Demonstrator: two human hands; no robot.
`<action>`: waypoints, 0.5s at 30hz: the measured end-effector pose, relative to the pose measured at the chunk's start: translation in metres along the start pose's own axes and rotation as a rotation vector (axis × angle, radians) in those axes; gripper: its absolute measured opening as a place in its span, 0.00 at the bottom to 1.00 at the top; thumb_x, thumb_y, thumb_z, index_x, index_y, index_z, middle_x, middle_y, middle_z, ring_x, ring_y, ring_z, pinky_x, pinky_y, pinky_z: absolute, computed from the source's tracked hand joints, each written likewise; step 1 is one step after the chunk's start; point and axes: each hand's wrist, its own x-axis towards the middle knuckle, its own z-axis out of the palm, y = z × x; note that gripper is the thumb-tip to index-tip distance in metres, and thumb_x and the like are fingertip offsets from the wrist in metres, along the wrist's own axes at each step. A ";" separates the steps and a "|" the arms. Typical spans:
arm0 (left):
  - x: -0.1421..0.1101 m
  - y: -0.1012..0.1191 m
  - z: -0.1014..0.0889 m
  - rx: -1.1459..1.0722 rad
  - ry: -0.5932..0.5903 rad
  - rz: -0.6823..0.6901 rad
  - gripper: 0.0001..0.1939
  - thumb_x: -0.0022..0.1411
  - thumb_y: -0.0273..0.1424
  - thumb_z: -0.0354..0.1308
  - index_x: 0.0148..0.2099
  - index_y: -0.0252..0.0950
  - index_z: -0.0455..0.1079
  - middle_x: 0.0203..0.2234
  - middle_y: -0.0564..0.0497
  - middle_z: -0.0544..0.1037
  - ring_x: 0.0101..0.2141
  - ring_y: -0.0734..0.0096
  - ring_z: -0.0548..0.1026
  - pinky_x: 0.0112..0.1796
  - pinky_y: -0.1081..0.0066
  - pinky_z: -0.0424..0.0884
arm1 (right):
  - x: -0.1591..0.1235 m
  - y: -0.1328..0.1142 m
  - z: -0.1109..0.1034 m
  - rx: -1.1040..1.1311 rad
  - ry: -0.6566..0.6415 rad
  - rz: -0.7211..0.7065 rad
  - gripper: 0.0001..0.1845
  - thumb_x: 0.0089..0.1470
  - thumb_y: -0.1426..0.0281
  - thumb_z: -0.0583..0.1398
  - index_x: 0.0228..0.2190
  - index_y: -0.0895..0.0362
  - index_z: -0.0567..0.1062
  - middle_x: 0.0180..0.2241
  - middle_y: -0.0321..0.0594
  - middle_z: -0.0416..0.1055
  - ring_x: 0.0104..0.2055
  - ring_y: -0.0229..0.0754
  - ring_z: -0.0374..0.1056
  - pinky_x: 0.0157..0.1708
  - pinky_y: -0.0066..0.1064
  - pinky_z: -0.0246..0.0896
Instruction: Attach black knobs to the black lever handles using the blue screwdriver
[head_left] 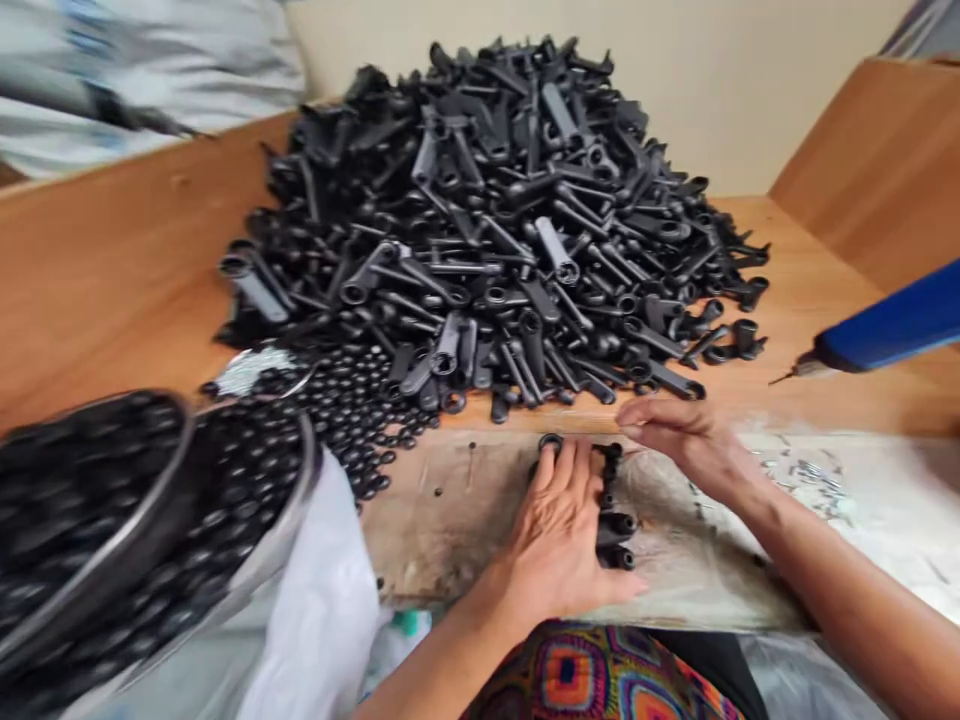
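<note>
My left hand (555,540) lies over a short row of black plastic handles (616,526) on the worn work strip. Its fingers reach across their far side and its thumb rests along the near end, so the row is held between them. Palm and fingers hide most of those handles. Just right of them, my right hand (694,445) hovers at the pile's near edge with thumb and fingertips pinched together. Whatever is in that pinch is too small to make out. Beyond both hands rises a big heap of similar black handles (495,230).
Small black caps (352,400) spill from two full containers (161,500) at left. Silvery small metal parts (814,480) lie at right. A blue power screwdriver (892,320) hangs tip-leftward above the right forearm. Wooden boards (877,170) flank the table.
</note>
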 end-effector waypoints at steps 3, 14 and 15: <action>-0.003 -0.002 0.001 0.038 -0.009 0.003 0.53 0.46 0.60 0.49 0.61 0.22 0.52 0.62 0.32 0.47 0.62 0.50 0.40 0.60 0.56 0.35 | 0.007 0.003 0.006 0.059 -0.056 -0.015 0.06 0.47 0.69 0.60 0.24 0.58 0.76 0.30 0.39 0.72 0.33 0.40 0.67 0.31 0.28 0.62; -0.003 -0.003 0.001 0.072 -0.023 -0.008 0.52 0.47 0.59 0.48 0.63 0.26 0.48 0.63 0.36 0.43 0.62 0.50 0.40 0.60 0.55 0.36 | 0.002 -0.001 0.008 -0.100 -0.145 -0.082 0.07 0.51 0.72 0.57 0.26 0.59 0.75 0.29 0.40 0.72 0.33 0.39 0.67 0.35 0.28 0.62; -0.003 -0.003 0.001 0.075 -0.023 -0.016 0.53 0.47 0.60 0.48 0.63 0.26 0.47 0.63 0.37 0.43 0.62 0.51 0.40 0.60 0.55 0.36 | 0.003 -0.001 0.009 -0.123 -0.154 -0.112 0.08 0.52 0.72 0.56 0.26 0.60 0.75 0.29 0.40 0.72 0.33 0.38 0.67 0.35 0.29 0.62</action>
